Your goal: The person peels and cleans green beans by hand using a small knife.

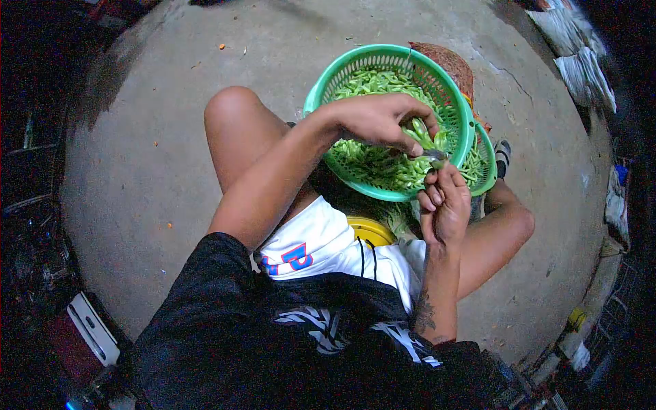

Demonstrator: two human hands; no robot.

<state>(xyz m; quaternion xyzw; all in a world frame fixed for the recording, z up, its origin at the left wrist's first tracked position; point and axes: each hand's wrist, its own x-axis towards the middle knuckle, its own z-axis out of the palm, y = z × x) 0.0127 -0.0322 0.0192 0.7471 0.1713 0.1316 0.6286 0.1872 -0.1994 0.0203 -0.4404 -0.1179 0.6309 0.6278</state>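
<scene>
A green plastic colander basket (389, 49) in front of my legs holds many cut green bean pieces (383, 164). Over its right part, my left hand (386, 123) is closed around a small bunch of green beans (425, 135). Close below and to the right, my right hand (445, 201) grips a small knife (435, 155); its short dark blade lies against the cut ends of the bunch. Most of the handle is hidden by my fingers.
A second green basket (490, 164) with long uncut beans (473, 164) stands partly behind the first. Beyond them lies a brown-red mesh sack (447, 65). Something yellow and round (371, 231) is between my legs. Pale sacks (581, 68) lie at the right edge.
</scene>
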